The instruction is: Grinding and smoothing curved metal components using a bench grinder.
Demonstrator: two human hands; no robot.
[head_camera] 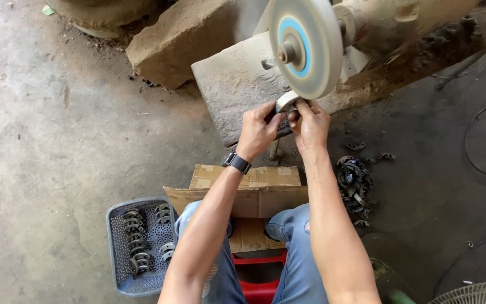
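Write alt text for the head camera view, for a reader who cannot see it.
A seated person's left hand and right hand press a small curved metal piece against the lower edge of a grinding wheel. A grey basket of similar pieces sits by the left knee, and a pile of pieces lies on the concrete floor.

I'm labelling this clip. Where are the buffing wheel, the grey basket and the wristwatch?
buffing wheel [305,48], head view, on its blue centre ring.
grey basket [112,247], head view, on its left rim.
wristwatch [237,162], head view, on the black band.
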